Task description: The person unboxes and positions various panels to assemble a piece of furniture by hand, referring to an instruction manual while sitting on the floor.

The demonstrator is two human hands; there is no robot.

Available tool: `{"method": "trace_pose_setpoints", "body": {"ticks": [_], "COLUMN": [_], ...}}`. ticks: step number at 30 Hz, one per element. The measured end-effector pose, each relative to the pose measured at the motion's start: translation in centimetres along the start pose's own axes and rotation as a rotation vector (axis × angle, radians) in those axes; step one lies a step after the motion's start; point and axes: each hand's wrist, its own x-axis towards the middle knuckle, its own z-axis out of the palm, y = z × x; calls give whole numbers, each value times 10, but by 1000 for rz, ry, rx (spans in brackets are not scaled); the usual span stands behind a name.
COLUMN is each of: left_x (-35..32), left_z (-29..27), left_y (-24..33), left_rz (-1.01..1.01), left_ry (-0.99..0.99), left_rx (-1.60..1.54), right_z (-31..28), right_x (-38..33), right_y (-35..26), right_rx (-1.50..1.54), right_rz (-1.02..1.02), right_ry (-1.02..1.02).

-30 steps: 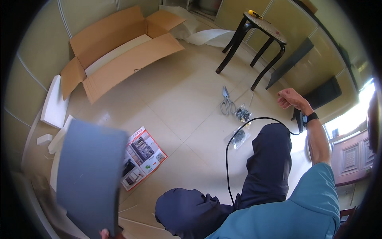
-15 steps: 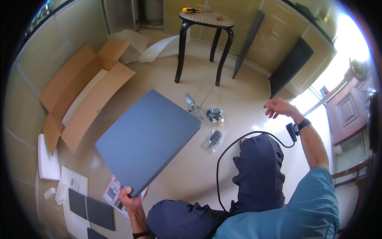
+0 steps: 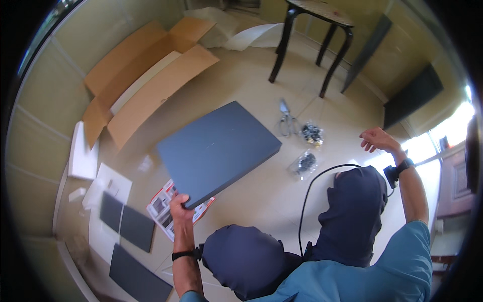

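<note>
My left hand [image 3: 180, 207] grips the near corner of a large dark grey panel [image 3: 219, 148], thumb on top and fingers hidden beneath. The panel is tilted, held over a printed sheet [image 3: 162, 209] with red edges on the floor. Off to the right, my right hand [image 3: 378, 139] hangs in the air with its fingers loosely curled but apart, and I see nothing in it. Between the panel and my right hand lie metal scissors [image 3: 287, 121], a clear bag of metal hardware [image 3: 312, 134] and a clear bag of dark small parts [image 3: 306, 164].
An open cardboard box [image 3: 156, 85] stands at the far left, beside white foam [image 3: 83, 153]. Several dark panels [image 3: 137, 229] lie at the lower left. A black-legged stool [image 3: 284, 45] is at the back; dark boards [image 3: 415, 95] lean on the right cabinets. A black cable [image 3: 308, 204] runs by my knee.
The view has turned, so the room's things appear shifted. My left hand still holds the panel, which now looks lower and flatter. My right hand stays raised and free.
</note>
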Motion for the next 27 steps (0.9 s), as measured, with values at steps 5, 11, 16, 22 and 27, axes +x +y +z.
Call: {"method": "trace_pose_setpoints", "body": {"ticks": [5, 11, 16, 22, 27], "left_x": [6, 27, 58, 85, 94], "left_z": [-1, 15, -3, 4, 22], "left_y": [2, -16, -31, -40, -42], "left_rz": [-41, -28, -168, -200, -151], "left_ry": [9, 55, 68, 308, 353], "left_rx": [33, 11, 21, 70, 283], "right_z": [9, -2, 7, 58, 115], "right_x": [31, 64, 90, 121, 158], "right_y": [-38, -92, -126, -191, -192], "right_rx": [-66, -204, -284, -352, -532], "right_rz": [-84, -168, -282, -398, -685], "right_ry": [-79, -161, -200, -290, -271]}}
